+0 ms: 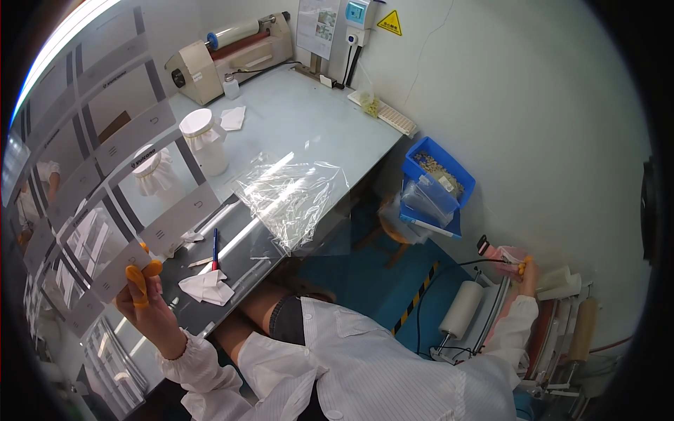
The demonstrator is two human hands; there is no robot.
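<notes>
My left hand (147,305), with orange finger cots, pinches the lower edge of a large transparent sheet (158,168). The sheet stands tilted at the left and bears grey strips and printed panels; the table and jars show through it. Far out to the right, my right hand (525,274), also with orange finger cots, closes on a pink object with a black tip (507,258). A dark cable or hose runs to that object. It is too small to tell its kind. Below that hand are the white rollers (461,309) of a machine.
A table (309,105) carries crumpled clear film (295,203), a cloth-covered white jar (203,144), a pen (215,249), white wipes (206,288) and a roller machine (232,56). Blue bins (428,151) stand beyond the table's right edge. Yellow-black tape (414,298) marks the blue floor.
</notes>
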